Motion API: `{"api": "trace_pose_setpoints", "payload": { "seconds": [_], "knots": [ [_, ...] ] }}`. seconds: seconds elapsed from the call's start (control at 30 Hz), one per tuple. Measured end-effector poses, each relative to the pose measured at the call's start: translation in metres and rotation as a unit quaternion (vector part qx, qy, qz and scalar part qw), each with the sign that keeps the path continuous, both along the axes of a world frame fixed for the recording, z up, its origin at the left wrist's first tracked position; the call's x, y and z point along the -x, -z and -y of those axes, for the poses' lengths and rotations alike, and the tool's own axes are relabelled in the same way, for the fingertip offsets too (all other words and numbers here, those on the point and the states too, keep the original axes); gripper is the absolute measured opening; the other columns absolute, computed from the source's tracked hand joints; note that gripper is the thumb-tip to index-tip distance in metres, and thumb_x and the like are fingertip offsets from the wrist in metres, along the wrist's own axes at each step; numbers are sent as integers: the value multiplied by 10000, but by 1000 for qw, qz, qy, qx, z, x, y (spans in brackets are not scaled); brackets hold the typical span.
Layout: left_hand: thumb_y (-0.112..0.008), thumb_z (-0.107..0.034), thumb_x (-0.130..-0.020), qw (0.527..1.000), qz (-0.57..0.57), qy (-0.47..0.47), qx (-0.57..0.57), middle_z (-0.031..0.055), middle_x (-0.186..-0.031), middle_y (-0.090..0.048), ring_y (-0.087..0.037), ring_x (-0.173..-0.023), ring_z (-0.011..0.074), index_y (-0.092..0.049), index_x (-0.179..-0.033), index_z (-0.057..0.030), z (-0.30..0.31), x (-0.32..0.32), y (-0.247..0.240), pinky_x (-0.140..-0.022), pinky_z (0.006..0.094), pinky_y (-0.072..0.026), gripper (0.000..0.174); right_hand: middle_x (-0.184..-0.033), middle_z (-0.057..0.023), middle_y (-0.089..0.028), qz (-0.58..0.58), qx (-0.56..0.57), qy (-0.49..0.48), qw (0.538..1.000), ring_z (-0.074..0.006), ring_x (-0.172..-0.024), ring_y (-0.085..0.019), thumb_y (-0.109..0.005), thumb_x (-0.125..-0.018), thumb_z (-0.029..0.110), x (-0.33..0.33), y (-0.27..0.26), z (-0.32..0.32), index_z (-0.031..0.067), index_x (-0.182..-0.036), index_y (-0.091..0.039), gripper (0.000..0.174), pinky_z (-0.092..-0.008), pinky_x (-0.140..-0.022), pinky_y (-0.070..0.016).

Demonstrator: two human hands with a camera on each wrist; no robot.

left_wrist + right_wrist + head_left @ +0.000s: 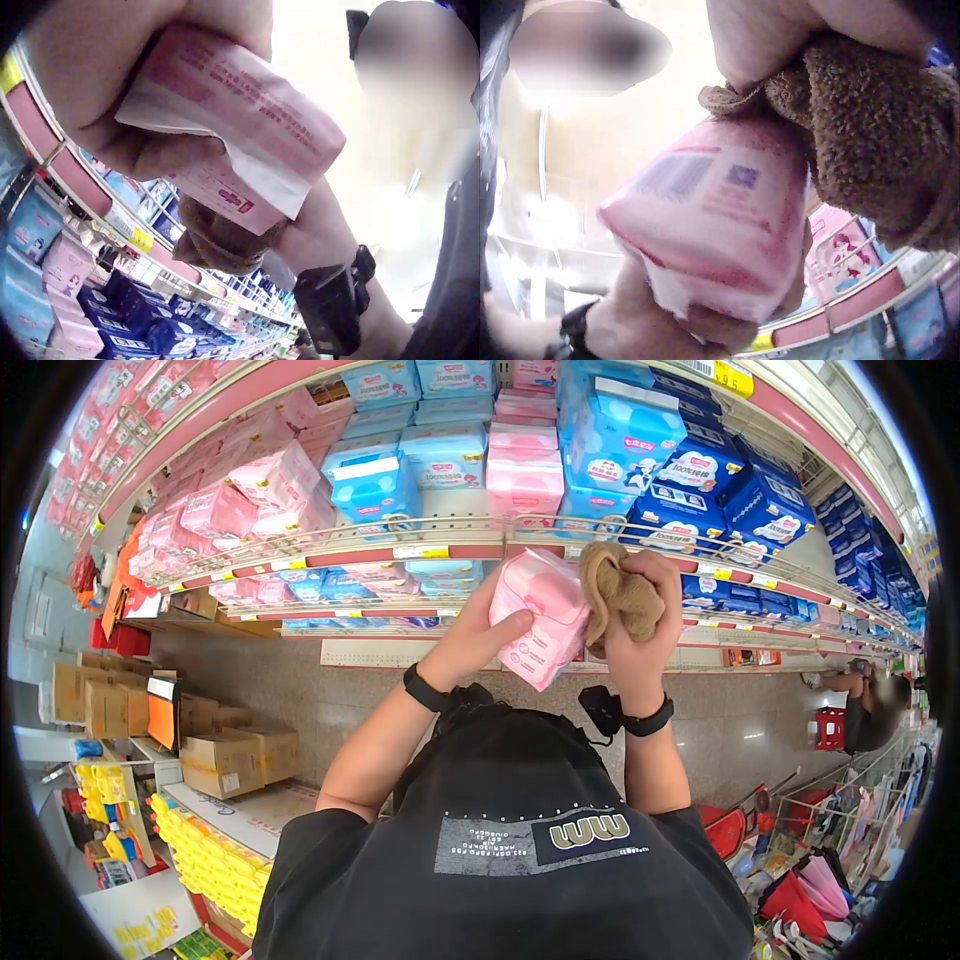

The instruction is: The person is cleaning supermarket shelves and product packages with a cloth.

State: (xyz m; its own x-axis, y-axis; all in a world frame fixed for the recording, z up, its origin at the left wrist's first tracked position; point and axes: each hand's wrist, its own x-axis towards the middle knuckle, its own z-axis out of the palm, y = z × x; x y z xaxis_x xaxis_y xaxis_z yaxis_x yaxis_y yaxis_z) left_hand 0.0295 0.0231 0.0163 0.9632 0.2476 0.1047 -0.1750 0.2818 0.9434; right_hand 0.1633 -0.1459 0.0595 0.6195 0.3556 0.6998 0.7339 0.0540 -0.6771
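My left hand (478, 628) grips a pink packet of sanitary pads (542, 622) from its left side, thumb across the printed face. In my right hand (642, 652) is a bunched brown cloth (604, 590), held between the fingers and thumb right at the packet's right side. From the right wrist view, the fuzzy cloth (877, 142) overlaps the top of the packet (705, 202), whose end carries a barcode. The left wrist view shows the packet's pale folded edge, with the cloth (225, 240) partly hidden behind it.
Just beyond my hands, a shelf with a wire rail (440, 532) carries pink, light blue and dark blue packs (680, 515). Cardboard boxes (225, 760) stand on the floor to the left. A person (875, 710) is low down at the far right, beside a red basket (829, 728).
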Motion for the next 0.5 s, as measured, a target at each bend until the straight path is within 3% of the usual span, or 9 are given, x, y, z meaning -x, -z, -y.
{"api": "trace_pose_setpoints", "payload": {
  "seconds": [0.1,0.2,0.33,0.4,0.43,0.5],
  "knots": [
    [-687,-184,-993,998,35,-17,-54,108,-1435,-531,-528,-1305,178,-314,-1573,-4,-8,7,-5,-1088,355,-447,713,-1130,-135,-614,-142,-26,-24,989,-283,-1098,-602,-678,-687,-92,1,20,0,14,-1114,-628,443,-371,-990,-464],
    [-682,-157,-985,996,22,-65,-58,117,-1421,-526,-524,-1294,178,-319,-1558,2,-12,16,-7,-1086,355,-440,696,-1134,-130,-613,-203,-93,-28,974,-265,-1109,-598,-673,-700,-77,17,20,-4,10,-1115,-624,427,-367,-1004,-453],
    [-638,-91,-966,977,22,-190,-98,134,-1399,-511,-512,-1294,195,-315,-1526,14,-11,19,-21,-1091,347,-421,655,-1137,-130,-609,-127,-41,-88,987,-272,-1101,-597,-681,-689,-39,35,21,-3,8,-1106,-624,424,-371,-1012,-448],
    [-628,-74,-962,950,41,-239,-195,135,-1405,-500,-516,-1296,211,-330,-1520,24,-7,20,-20,-1088,347,-421,640,-1141,-130,-606,-108,-3,-167,980,-275,-1100,-597,-685,-684,-24,48,14,-9,7,-1103,-623,425,-370,-1016,-445],
    [-623,-66,-960,932,52,-262,-244,136,-1409,-495,-517,-1297,219,-338,-1517,29,-7,20,-19,-1087,347,-420,633,-1141,-131,-605,-106,3,-151,983,-279,-1099,-598,-689,-679,-20,53,14,-13,7,-1100,-623,428,-370,-1015,-445],
    [-608,-45,-958,970,48,-193,-140,133,-1404,-494,-522,-1295,225,-353,-1521,20,-14,27,-10,-1084,357,-436,621,-1142,-132,-603,-101,17,-117,988,-287,-1096,-598,-695,-669,-14,59,19,-18,6,-1096,-624,433,-370,-1012,-446]
  ]
}}
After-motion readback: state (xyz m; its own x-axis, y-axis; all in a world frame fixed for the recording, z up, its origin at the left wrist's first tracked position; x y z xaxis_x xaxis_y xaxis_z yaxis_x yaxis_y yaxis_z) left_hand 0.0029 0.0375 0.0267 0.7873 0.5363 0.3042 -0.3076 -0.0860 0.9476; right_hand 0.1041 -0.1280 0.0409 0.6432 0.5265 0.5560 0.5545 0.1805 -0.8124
